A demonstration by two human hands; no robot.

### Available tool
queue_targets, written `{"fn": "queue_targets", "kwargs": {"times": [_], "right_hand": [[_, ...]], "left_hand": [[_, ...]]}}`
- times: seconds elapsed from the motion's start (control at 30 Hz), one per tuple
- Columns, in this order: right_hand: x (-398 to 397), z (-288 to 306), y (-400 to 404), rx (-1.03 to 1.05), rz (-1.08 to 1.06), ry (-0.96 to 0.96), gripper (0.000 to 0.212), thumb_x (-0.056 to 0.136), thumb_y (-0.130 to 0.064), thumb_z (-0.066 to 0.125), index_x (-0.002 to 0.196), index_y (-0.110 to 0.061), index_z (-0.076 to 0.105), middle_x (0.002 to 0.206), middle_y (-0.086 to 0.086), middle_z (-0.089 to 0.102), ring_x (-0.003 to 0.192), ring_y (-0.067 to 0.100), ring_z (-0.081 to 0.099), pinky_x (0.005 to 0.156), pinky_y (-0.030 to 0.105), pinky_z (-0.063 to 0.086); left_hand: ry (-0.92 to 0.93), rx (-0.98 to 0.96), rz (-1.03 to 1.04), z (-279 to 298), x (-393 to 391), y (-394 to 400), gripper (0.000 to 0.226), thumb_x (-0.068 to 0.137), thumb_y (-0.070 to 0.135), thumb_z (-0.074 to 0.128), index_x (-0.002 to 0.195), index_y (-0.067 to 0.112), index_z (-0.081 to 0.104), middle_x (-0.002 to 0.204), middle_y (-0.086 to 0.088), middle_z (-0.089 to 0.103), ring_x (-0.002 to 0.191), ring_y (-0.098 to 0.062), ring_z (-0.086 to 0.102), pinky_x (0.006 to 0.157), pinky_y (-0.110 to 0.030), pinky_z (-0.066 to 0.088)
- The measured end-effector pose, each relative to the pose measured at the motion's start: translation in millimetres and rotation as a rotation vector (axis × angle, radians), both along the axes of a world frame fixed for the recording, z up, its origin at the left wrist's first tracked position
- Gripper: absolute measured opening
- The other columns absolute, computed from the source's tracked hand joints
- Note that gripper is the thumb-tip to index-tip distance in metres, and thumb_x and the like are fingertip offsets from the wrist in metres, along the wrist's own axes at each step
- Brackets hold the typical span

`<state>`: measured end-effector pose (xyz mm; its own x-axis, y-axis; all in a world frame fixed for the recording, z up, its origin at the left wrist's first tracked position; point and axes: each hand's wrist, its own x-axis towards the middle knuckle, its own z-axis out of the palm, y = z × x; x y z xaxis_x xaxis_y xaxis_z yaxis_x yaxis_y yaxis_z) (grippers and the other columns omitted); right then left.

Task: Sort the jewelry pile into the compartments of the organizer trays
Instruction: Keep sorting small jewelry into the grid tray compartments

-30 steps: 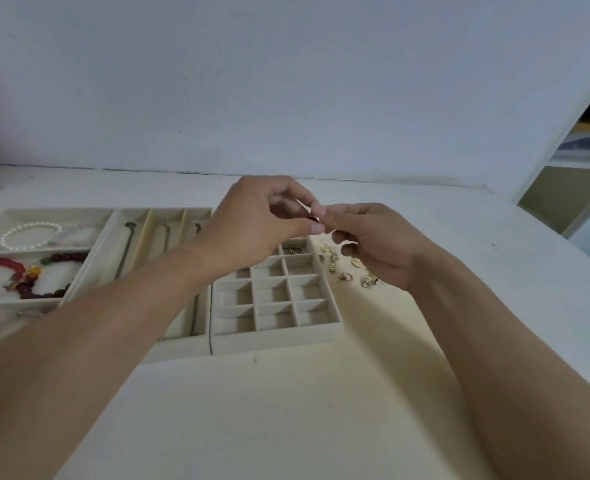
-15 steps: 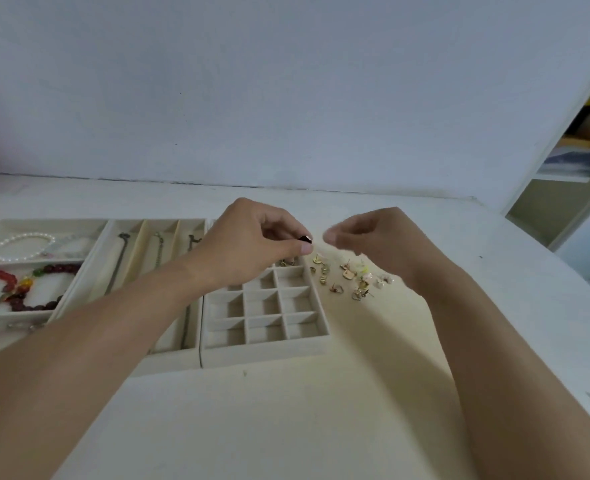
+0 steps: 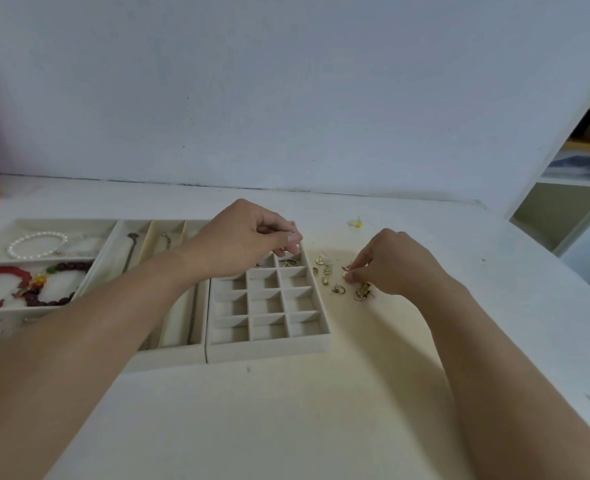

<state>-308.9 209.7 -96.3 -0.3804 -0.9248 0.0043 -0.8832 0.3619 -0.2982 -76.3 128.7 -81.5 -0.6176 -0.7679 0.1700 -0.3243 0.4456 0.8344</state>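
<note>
Pinching a tiny dark piece, the left hand (image 3: pixel 252 237) hovers over the far cells of the grid tray (image 3: pixel 269 342), while the right hand (image 3: pixel 394 263), which met it a second ago, has dropped to nip another from the jewelry pile (image 3: pixel 338 277) right of that tray. One handover done, the next pick begins. Three trays, two hands, roughly ten gold bits left.

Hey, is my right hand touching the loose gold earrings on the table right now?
Touching. The head view shows the right hand with its fingertips down on a gold piece in the earring pile.
</note>
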Motion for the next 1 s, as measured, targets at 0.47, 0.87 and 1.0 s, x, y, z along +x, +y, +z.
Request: {"fn": "queue_targets", "kwargs": {"times": [0.47,0.87,1.0], "right_hand": [[18.3,9.9,1.9,0.016,0.138,0.410,0.013,0.077,-0.038,0.072,0.086,-0.030,0.077,0.078,-0.007,0.065,0.074,0.016,0.062,0.064,0.027,0.043],[16.9,7.5,3.7,-0.017,0.063,0.235,0.016,0.080,-0.031,0.065,0.072,-0.028,0.078,0.066,-0.006,0.070,0.072,0.016,0.065,0.056,0.024,0.043],[27.4,21.3,2.9,-0.216,0.133,0.173,0.014,0.088,-0.040,0.066,0.076,-0.037,0.073,0.066,-0.011,0.065,0.066,0.005,0.058,0.057,0.027,0.040]], "left_hand": [[-0.118,-0.075,0.120,-0.6,42.0,-0.6,0.007,0.088,0.027,0.077,0.092,0.025,0.082,0.085,-0.003,0.077,0.079,-0.021,0.069,0.075,-0.033,0.050],[-0.174,-0.122,0.217,-7.2,78.4,1.8,0.005,0.080,0.027,0.084,0.084,0.028,0.082,0.075,0.012,0.074,0.074,-0.006,0.065,0.071,-0.021,0.046],[-0.205,-0.119,0.192,-1.1,80.6,0.7,0.004,0.081,0.028,0.083,0.085,0.028,0.082,0.077,0.011,0.074,0.079,-0.008,0.067,0.072,-0.021,0.046]]}}
